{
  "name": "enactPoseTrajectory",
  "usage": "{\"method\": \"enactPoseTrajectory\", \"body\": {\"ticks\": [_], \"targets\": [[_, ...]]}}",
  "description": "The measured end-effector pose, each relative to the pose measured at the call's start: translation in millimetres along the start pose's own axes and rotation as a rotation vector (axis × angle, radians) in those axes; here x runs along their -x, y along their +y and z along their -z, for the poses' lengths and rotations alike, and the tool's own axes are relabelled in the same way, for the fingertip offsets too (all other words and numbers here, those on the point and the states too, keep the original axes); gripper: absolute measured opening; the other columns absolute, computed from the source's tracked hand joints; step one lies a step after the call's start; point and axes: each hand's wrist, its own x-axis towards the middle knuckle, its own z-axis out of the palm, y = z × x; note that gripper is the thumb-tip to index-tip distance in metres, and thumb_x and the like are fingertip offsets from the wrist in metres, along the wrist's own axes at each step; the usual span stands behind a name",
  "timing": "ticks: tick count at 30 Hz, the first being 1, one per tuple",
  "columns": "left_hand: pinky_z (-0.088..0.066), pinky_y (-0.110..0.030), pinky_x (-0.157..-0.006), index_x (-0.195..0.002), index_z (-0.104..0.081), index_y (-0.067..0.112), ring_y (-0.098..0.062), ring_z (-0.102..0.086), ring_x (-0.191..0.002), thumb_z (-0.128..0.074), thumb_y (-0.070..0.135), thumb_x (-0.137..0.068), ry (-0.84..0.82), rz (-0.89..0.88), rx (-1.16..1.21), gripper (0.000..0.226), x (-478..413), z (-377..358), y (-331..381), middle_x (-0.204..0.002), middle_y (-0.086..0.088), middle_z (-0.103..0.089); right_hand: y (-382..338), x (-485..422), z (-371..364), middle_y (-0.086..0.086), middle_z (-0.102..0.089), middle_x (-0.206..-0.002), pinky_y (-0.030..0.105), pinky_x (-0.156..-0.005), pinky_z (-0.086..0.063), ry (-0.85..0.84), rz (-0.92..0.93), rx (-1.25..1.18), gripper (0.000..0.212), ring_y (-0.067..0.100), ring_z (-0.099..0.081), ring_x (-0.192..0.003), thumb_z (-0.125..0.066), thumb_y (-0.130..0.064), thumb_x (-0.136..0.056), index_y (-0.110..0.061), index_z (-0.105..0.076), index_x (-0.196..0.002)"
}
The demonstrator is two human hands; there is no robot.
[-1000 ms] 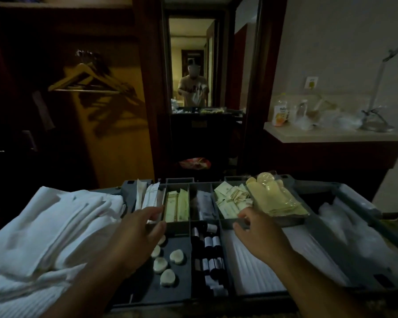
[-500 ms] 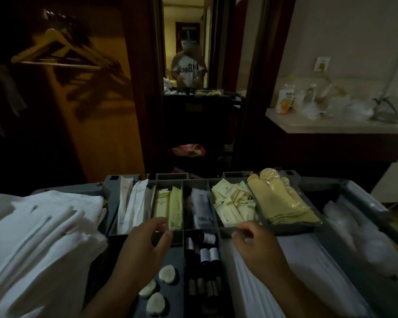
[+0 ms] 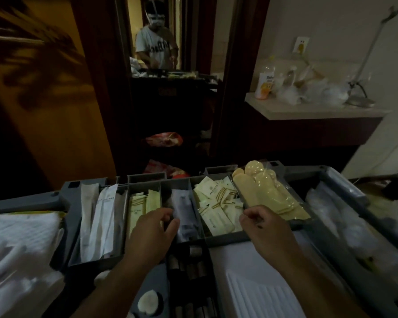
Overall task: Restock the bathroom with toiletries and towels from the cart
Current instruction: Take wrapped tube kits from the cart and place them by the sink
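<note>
Towels (image 3: pixel 21 244): stacked on the cart's left side, untouched.
Left hand (image 3: pixel 151 235): over the divider between cream packets (image 3: pixel 138 207) and grey packets (image 3: pixel 184 214); fingers bent, thumb spread apart, nothing seen in it.
Sachets (image 3: pixel 218 207): loose heap, next compartment, between the hands.
Right hand (image 3: pixel 269 232): near gloves (image 3: pixel 271 196); fingers curled under, tips hidden, cannot tell if pinching.
Tip: pinch one packet's near end and lift straight up, so its neighbours likely stay put.

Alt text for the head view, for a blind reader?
Over a grey plastic cart tray of toiletry compartments, the left hand is above pale green sachets and the right hand beside cream packets. Folded white towels lie left.
</note>
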Motion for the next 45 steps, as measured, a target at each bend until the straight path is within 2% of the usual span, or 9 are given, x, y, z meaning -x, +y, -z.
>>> {"method": "enactPoseTrajectory", "body": {"ticks": [3,9,13,17,26,29,32,37,45], "targets": [[-0.05,-0.032,-0.071,-0.095,-0.053,0.034,-0.01,-0.058,-0.078,-0.062,0.035,-0.095,-0.013,0.002,-0.069,0.008,-17,-10,4,-0.089,0.006,-0.065,1,-18,4,-0.011,-0.068,-0.094,0.018,-0.066,-0.042,-0.037,0.012,-0.015,0.015,0.001,-0.061,-0.087,-0.064,-0.037,-0.093,-0.026,-0.067,-0.103],[-0.035,-0.023,-0.05,-0.06,-0.054,0.027,-0.007,-0.051,-0.053,-0.068,0.024,-0.089,-0.041,-0.039,-0.326,0.032,-43,-38,14,-0.061,0.006,-0.052,6,-49,12,-0.012,-0.067,-0.095,0.026,-0.079,-0.052,-0.098,0.039,-0.009,0.011,0.002,-0.061,-0.089,-0.064,-0.039,-0.092,-0.029,-0.067,-0.097],[-0.038,-0.011,-0.049,-0.088,-0.061,0.023,-0.005,-0.055,-0.064,-0.058,0.029,-0.098,-0.109,0.102,-0.294,0.012,-58,-56,19,-0.083,0.005,-0.06,13,-63,19,-0.013,-0.067,-0.091,0.024,-0.075,-0.052,-0.134,0.033,-0.008,0.01,0.002,-0.061,-0.085,-0.063,-0.037,-0.093,-0.029,-0.068,-0.096],[-0.045,-0.024,-0.077,-0.12,-0.061,0.011,-0.02,-0.064,-0.104,-0.05,0.033,-0.102,-0.247,0.19,-0.351,0.031,-66,-72,32,-0.117,-0.007,-0.068,17,-75,30,-0.013,-0.067,-0.09,0.019,-0.07,-0.049,-0.144,0.059,-0.008,0.011,0.001,-0.06,-0.083,-0.062,-0.037,-0.094,-0.028,-0.068,-0.097],[-0.041,-0.018,-0.052,-0.081,-0.061,0.018,-0.009,-0.056,-0.064,-0.064,0.032,-0.094,-0.182,0.345,-0.194,0.019,-88,-86,28,-0.071,0.004,-0.059,34,-86,26,-0.014,-0.066,-0.093,0.015,-0.067,-0.045,-0.198,0.037,0.013,0.01,0.0,-0.06,-0.084,-0.06,-0.039,-0.095,-0.031,-0.065,-0.096],[-0.051,-0.028,-0.069,-0.083,-0.062,0.015,-0.018,-0.06,-0.075,-0.068,0.033,-0.092,-0.193,0.41,-0.107,0.021,-94,-90,26,-0.086,-0.006,-0.067,39,-88,26,-0.015,-0.066,-0.092,0.012,-0.065,-0.043,-0.196,0.03,0.021,0.009,-0.001,-0.06,-0.083,-0.06,-0.038,-0.094,-0.031,-0.065,-0.097],[-0.045,-0.028,-0.076,-0.11,-0.064,0.01,-0.025,-0.06,-0.096,-0.068,0.032,-0.093,-0.183,0.422,-0.097,0.028,-93,-93,26,-0.116,-0.012,-0.065,43,-87,26,-0.016,-0.065,-0.092,0.009,-0.062,-0.04,-0.192,0.021,0.036,0.013,-0.003,-0.058,-0.082,-0.06,-0.038,-0.095,-0.029,-0.067,-0.101],[-0.045,-0.026,-0.059,-0.078,-0.068,0.017,-0.014,-0.061,-0.068,-0.065,0.038,-0.093,-0.223,0.434,-0.113,0.026,-97,-100,12,-0.071,0.0,-0.063,50,-86,20,-0.014,-0.066,-0.091,0.018,-0.071,-0.049,-0.208,0.006,0.04,0.01,0.0,-0.06,-0.083,-0.061,-0.037,-0.093,-0.03,-0.066,-0.095],[-0.037,-0.023,-0.046,-0.056,-0.055,0.018,-0.009,-0.05,-0.048,-0.062,0.042,-0.094,-0.103,0.391,-0.151,0.046,-95,-105,14,-0.052,0.002,-0.052,57,-82,14,-0.011,-0.068,-0.092,0.03,-0.082,-0.056,-0.229,0.004,0.037,0.011,0.002,-0.062,-0.086,-0.06,-0.036,-0.094,-0.028,-0.067,-0.095]]}}
